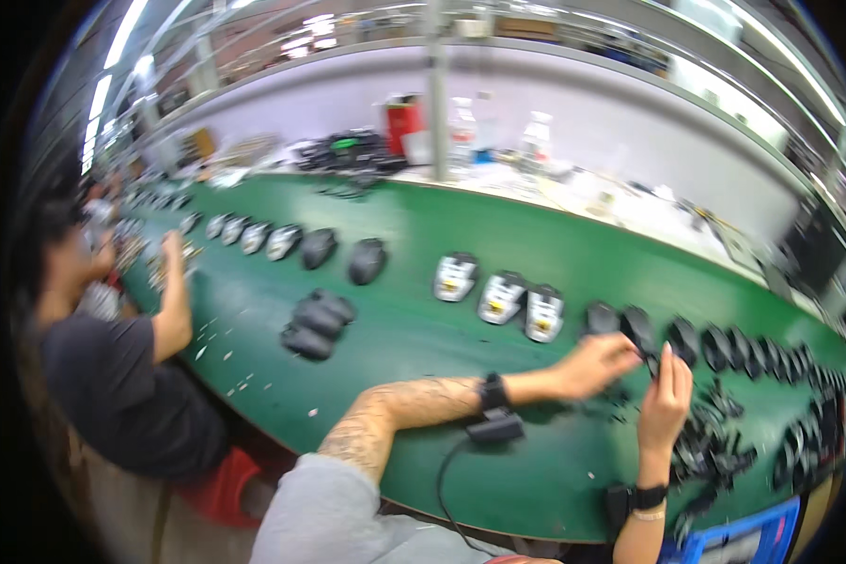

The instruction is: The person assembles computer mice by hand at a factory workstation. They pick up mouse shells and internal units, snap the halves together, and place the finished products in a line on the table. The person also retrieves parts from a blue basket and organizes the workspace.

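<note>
My left hand [594, 367] reaches in from the left with its fingers pinched at a small dark part. My right hand [665, 399], raised from the lower right, pinches the same small black part [650, 363] between thumb and fingers. Fingers and part are partly blurred, so the part's exact kind does not show. Just behind the hands stand black computer mice [636, 327] in a row that runs off to the right. Left of them lie several mouse bodies with pale insides, one a silver-white mouse body [543, 314]. Loose black plastic pieces [714, 446] are heaped beside my right wrist.
A cabled black device [495, 428] sits by my left wrist. Stacked black mouse shells [318, 324] lie on the green table [395, 348]. A co-worker [122, 376] works at left. A blue crate [743, 536] stands lower right; bottles [536, 141] line the back ledge.
</note>
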### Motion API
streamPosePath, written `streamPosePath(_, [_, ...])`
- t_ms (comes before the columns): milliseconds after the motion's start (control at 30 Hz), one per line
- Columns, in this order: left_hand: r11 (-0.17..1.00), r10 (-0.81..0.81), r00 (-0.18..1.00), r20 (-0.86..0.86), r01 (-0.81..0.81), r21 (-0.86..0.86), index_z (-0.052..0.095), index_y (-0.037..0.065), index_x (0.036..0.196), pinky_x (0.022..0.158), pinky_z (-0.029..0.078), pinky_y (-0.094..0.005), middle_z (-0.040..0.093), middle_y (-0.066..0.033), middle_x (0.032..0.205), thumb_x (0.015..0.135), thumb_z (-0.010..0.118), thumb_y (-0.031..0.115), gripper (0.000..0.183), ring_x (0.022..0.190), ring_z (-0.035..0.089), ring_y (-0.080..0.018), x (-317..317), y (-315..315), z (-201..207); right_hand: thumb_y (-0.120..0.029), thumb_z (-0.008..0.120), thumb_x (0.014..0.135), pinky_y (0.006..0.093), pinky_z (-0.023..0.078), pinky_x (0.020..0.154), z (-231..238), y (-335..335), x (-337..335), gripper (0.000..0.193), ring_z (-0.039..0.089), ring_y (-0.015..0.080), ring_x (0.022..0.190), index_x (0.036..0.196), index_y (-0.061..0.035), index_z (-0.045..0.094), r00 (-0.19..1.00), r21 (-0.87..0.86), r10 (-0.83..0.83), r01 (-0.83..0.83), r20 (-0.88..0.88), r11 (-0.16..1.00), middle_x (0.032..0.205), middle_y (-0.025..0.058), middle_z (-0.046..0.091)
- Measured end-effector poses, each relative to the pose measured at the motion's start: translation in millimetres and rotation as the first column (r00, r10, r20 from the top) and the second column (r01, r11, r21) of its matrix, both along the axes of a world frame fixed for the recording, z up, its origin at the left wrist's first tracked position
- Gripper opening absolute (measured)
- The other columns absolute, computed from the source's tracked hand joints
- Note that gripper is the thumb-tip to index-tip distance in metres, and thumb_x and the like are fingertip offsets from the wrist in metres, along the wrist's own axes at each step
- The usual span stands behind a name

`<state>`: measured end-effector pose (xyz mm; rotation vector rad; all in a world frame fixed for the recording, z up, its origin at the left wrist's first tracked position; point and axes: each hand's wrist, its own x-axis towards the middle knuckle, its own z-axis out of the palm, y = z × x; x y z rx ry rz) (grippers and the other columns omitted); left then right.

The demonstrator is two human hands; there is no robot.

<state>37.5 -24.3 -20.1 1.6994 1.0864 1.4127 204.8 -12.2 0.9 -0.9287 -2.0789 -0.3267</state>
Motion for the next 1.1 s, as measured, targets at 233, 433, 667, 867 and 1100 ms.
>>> streamPosePath(233, [0.992, -0.041, 0.966, 0.257, 0.009, 0.124, 0.049, -0.004, 0.083, 0.057, 0.044, -0.0293, 0.051, -0.01, 0.073, 0.093, 0.047, 0.02, 0.027, 0.065, 0.053, -0.0158, 20.3, -14.4, -1.2, 0.005, 0.044, 0.083, 0.0357, 0.042, 0.091, -15.6, -11.6, -4.0, 0.042, 0.049, 0.0314, 0.115, 0.125, 0.0026, 0.048, 0.974, -0.255, 0.205, -0.224, -0.101, 0.941, 0.128, 0.017, 0.048])
streamPosePath(433, [0.914, 0.066, 0.988, -0.138, -0.004, 0.406, 0.05, -0.005, 0.079, 0.054, 0.041, -0.0371, 0.049, -0.0131, 0.068, 0.085, 0.049, 0.013, 0.019, 0.065, 0.054, -0.0202, -0.7, -3.1, -0.3, -0.002, 0.067, 0.076, 0.0384, 0.047, 0.088, 13.2, -24.3, -8.4, 0.047, 0.057, 0.0285, 0.097, 0.12, -0.0035, 0.054, 0.932, -0.362, 0.244, -0.332, -0.267, 0.871, 0.108, 0.0135, 0.055])
streamPosePath(667, [0.986, -0.166, 0.966, 0.199, 0.166, 0.019, 0.049, -0.005, 0.064, 0.048, 0.037, -0.0316, 0.049, -0.0106, 0.053, 0.078, 0.053, 0.014, 0.024, 0.05, 0.046, -0.0142, -4.2, -6.7, 13.5, 0.011, 0.07, 0.069, 0.0334, 0.048, 0.086, -15.7, -6.3, 3.5, 0.06, 0.055, 0.0234, 0.099, 0.122, 0.0019, 0.045, 0.743, -0.449, 0.291, -0.617, -0.602, 0.646, 0.109, 0.0159, 0.054])
streamPosePath(867, [0.958, 0.28, 0.756, -0.592, -0.256, 0.126, 0.061, -0.006, 0.082, 0.077, 0.042, -0.041, 0.058, -0.0201, 0.081, 0.074, 0.064, 0.04, 0.047, 0.088, 0.054, -0.0294, -47.0, 12.4, 13.3, 0.006, 0.073, 0.069, 0.0334, 0.053, 0.078, 4.8, -21.5, -9.1, 0.047, 0.058, 0.0255, 0.094, 0.113, 0.0041, 0.055, 0.872, -0.369, 0.212, -0.392, -0.442, 0.843, 0.109, 0.0168, 0.055])
streamPosePath(1100, [0.779, 0.281, 0.335, -0.9, -0.628, 0.009, 0.034, -0.014, 0.126, 0.105, 0.026, -0.0449, 0.041, -0.0275, 0.125, 0.07, 0.068, 0.046, 0.089, 0.123, 0.033, -0.0412, -72.8, 31.4, -16.4, -0.003, 0.075, 0.071, 0.0387, 0.055, 0.075, 8.4, -13.3, -5.2, 0.034, 0.058, 0.0315, 0.093, 0.104, -0.0041, 0.064, 0.969, -0.22, 0.195, -0.225, -0.153, 0.949, 0.112, 0.0143, 0.057])
